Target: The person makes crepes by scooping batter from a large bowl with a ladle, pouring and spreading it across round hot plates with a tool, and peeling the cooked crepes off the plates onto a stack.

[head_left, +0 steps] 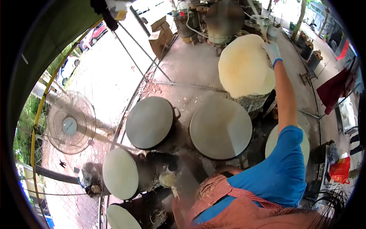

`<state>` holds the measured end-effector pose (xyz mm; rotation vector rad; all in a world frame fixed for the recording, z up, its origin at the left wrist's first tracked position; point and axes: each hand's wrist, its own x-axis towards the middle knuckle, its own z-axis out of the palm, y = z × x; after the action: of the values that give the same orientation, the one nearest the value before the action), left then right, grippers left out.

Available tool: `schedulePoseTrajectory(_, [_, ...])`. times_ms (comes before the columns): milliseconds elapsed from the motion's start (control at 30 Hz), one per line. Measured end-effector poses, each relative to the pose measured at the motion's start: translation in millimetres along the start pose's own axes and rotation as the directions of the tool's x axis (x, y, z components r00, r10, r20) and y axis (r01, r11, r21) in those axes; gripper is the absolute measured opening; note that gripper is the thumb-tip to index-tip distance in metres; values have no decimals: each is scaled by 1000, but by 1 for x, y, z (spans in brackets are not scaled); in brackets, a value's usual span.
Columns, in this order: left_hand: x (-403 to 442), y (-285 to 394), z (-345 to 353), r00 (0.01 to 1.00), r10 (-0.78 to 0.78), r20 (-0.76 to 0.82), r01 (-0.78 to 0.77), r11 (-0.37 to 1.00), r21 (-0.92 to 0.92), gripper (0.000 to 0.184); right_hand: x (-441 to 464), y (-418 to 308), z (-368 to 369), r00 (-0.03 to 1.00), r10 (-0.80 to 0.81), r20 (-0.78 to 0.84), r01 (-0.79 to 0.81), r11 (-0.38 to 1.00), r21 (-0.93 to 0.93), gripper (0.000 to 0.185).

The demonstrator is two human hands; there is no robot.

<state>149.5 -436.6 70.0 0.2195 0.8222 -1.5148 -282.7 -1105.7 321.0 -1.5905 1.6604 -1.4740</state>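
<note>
My right hand [271,52], in a white glove with a blue cuff, is at the far right edge of a large pale round sheet [244,65], its fingers closed on the rim. The sheet lies on a stack of similar sheets. Low in the view, my left hand [177,209] is blurred and bare, closed around the handle of a ladle [167,179] with a round, pale-coated head. Between my hands is a round griddle [221,128] with a thin pale layer on it.
More round griddles stand at the left [149,122], lower left [121,173], bottom left [121,217] and right, partly behind my arm [272,141]. A fan [69,126] is at far left, a cardboard box [161,37] beyond. A red bag [339,170] hangs at right.
</note>
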Motion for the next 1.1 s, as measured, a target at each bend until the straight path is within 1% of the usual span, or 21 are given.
schedulePoseTrajectory(33, [8, -4, 7, 1000, 3, -1, -3, 1000, 7, 31, 8, 26, -10, 993, 10, -116, 4, 993, 119, 23])
schedulePoseTrajectory(100, [20, -13, 16, 1000, 9, -8, -9, 1000, 28, 31, 17, 98, -21, 972, 97, -212, -33, 957, 287, 15])
schedulePoseTrajectory(133, [26, -17, 21, 1000, 7, -15, -7, 999, 35, 30, -1, 109, -26, 949, 233, -211, -158, 934, 321, 10])
schedulePoseTrajectory(200, [36, -26, 28, 1000, 21, -22, -19, 998, 54, 30, -20, 162, -14, 882, 387, -270, -241, 861, 448, 12])
schedulePoseTrajectory(267, [43, -35, 36, 999, 35, -30, -33, 997, 65, 30, -46, 198, 3, 772, 591, -234, -365, 714, 598, 13])
schedulePoseTrajectory(333, [49, -41, 44, 999, 49, -23, -47, 996, 78, 30, -63, 242, 31, 537, 807, -248, -499, 540, 678, 15])
schedulePoseTrajectory(467, [48, -46, 57, 997, 70, -32, -67, 994, 91, 29, -89, 319, 71, 490, 847, -204, -615, 502, 608, 19])
schedulePoseTrajectory(500, [45, -46, 58, 998, 68, -19, -65, 993, 94, 29, -90, 326, 78, 446, 874, -192, -640, 462, 615, 22])
schedulePoseTrajectory(533, [44, -47, 59, 998, 65, -5, -64, 995, 81, 29, -83, 417, 95, 633, 693, -345, -653, 717, 243, 22])
schedulePoseTrajectory(567, [40, -48, 62, 998, 59, 12, -60, 996, 63, 29, -84, 397, 89, 710, 641, -292, -669, 743, 2, 28])
schedulePoseTrajectory(600, [36, -51, 58, 997, 59, 48, -61, 997, 45, 29, -95, 371, 74, 819, 543, -187, -574, 771, -275, 35])
schedulePoseTrajectory(633, [34, -55, 54, 994, 54, 95, -56, 998, 18, 29, -108, 345, 65, 887, 458, -61, -442, 801, -405, 42])
schedulePoseTrajectory(667, [28, -61, 51, 987, 65, 146, -65, 998, -10, 29, -125, 314, 60, 925, 377, 47, -321, 843, -432, 50])
schedulePoseTrajectory(700, [23, -66, 48, 979, 75, 191, -69, 997, -41, 29, -147, 225, 52, 827, 558, 63, -454, 731, -510, 56])
schedulePoseTrajectory(733, [14, -75, 43, 970, 99, 223, -83, 993, -80, 29, -172, 181, 55, 802, 597, 24, -489, 679, -548, 59])
schedulePoseTrajectory(767, [6, -80, 37, 961, 128, 246, -102, 988, -119, 29, -190, 191, 66, 925, 371, 79, -315, 867, -386, 63])
schedulePoseTrajectory(833, [-23, -94, 30, 949, 245, 201, -199, 954, -224, 30, -219, 190, 92, 937, 238, 256, -97, 880, -464, 63])
schedulePoseTrajectory(900, [-53, -105, 13, 912, 361, 197, -279, 895, -347, 28, -270, 169, 144, 880, 18, 474, 196, 896, -398, 55])
schedulePoseTrajectory(967, [-80, -118, -25, 866, 456, 203, -341, 838, -426, 24, -344, 107, 192, 714, -193, 673, 451, 862, -231, 48])
schedulePoseTrajectory(1000, [-93, -123, -48, 840, 502, 206, -372, 809, -455, 21, -403, 58, 203, 678, -166, 717, 346, 932, -111, 46])
schedulePoseTrajectory(1100, [-129, -141, -106, 780, 596, 189, -443, 740, -507, 16, -530, -40, 237, 183, -228, 956, 199, 961, 191, 40])
